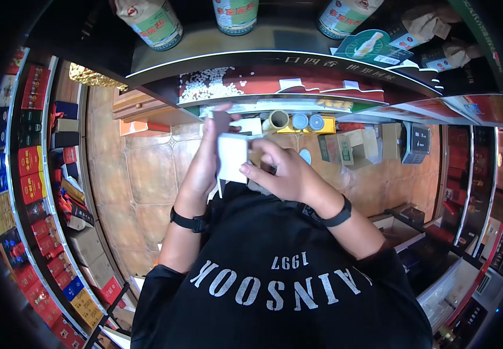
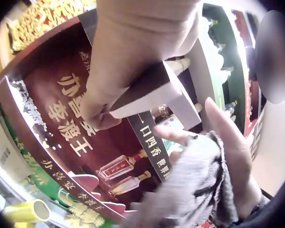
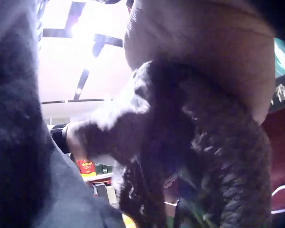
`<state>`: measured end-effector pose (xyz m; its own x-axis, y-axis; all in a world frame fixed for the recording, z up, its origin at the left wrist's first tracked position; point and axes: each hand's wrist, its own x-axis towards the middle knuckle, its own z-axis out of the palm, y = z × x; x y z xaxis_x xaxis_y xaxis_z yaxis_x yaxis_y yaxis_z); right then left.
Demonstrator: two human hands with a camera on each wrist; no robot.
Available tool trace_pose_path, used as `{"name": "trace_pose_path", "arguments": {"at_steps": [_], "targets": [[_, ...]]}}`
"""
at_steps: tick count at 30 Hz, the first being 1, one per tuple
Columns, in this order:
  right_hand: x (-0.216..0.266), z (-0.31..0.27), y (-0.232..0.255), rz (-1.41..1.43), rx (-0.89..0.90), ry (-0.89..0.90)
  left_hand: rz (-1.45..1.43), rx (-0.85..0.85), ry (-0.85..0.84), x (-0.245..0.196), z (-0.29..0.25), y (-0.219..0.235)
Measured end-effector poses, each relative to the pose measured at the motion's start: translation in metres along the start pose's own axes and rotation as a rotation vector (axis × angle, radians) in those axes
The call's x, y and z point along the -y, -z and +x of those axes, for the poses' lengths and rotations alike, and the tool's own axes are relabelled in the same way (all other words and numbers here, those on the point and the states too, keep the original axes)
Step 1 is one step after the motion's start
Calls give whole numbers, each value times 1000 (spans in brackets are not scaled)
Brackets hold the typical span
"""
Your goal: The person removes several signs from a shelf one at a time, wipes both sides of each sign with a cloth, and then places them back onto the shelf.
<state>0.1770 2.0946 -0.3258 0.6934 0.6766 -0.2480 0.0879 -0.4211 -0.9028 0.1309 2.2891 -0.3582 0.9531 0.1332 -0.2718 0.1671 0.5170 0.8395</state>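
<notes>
My left hand (image 1: 203, 160) grips a small white box (image 1: 232, 158) in front of my chest. In the left wrist view, the fingers of that hand curl over the box (image 2: 154, 97), which shows pale sides and a darker face. Close on the other side is my right hand (image 1: 289, 174), its thumb and fingers near the box's edge. It holds a crumpled grey cloth (image 2: 194, 178), which hangs below the palm. The cloth (image 3: 223, 147) fills much of the right wrist view and hides the fingers there.
Ahead stands a display shelf (image 1: 205, 58) with large wrapped bottles (image 1: 234, 16) on top and white pebbles (image 1: 211, 84) below. Blue-lidded cans (image 1: 308, 122) stand beneath. Open cardboard boxes (image 1: 361, 146) lie on the tiled floor (image 1: 152, 174). Shelves of red boxes (image 1: 30, 171) line the left.
</notes>
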Motion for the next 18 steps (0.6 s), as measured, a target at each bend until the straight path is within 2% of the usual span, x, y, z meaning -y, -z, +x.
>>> {"name": "trace_pose_path", "arguments": {"at_steps": [2, 3, 5, 7, 9, 12, 15, 18], "targets": [[-18, 8, 2, 79, 207, -65, -34, 117, 39, 5, 3, -1], [-23, 6, 2, 204, 184, -49, -85, 147, 60, 4, 4, -2], [-27, 2, 4, 457, 138, -15, -316, 36, 74, 11, 6, -4], [-29, -3, 16, 573, 132, -62, -262, -6, 118, 9, 5, -2], [-32, -7, 24, 630, 84, -71, -201, 76, 183, 12, 3, 6], [-55, -9, 24, 524, 107, -64, -390, 271, 359, 31, 8, 28], [-85, -12, 22, 454, 79, -122, -314, 153, 364, 25, 10, 6], [-97, -13, 28, 442, -9, -171, -227, 172, 321, 27, 17, 3]]}}
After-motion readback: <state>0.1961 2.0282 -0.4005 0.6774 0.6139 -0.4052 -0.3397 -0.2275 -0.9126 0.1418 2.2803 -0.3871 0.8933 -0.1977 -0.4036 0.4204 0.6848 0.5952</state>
